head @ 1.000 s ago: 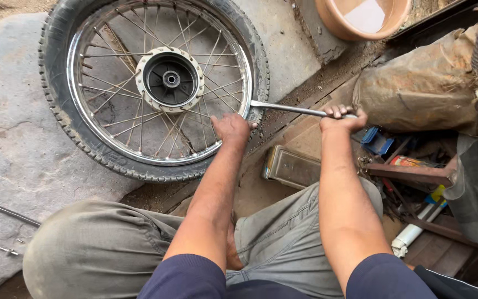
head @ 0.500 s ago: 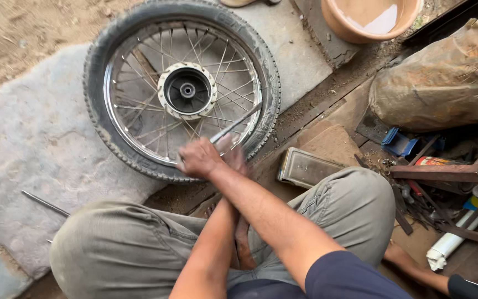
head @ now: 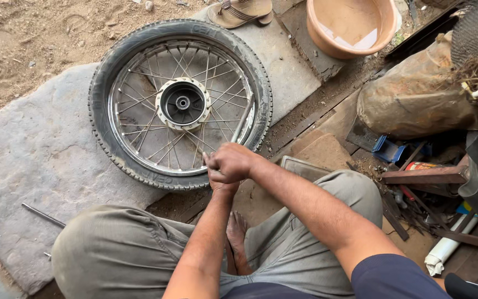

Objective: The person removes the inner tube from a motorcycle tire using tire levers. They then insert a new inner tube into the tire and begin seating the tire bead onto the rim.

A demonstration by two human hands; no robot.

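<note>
Both hands closed around one metal lever at the near rim of the wheel.

My right hand (head: pixel 233 161) sits on top, fist wrapped round the lever (head: pixel 243 123); my left hand (head: pixel 221 184) is just under it, mostly hidden, and seems to grip the same bar. I count one lever, slanting up from the fists across the spokes to the tyre's inner edge. One spoked wheel (head: pixel 181 103) with its tyre on lies flat on one grey stone slab (head: pixel 34 160). Beyond it I see one sandal (head: pixel 239 11) and one orange basin (head: pixel 351 25). One thin rod (head: pixel 42 215) lies on the slab by my left knee.
</note>
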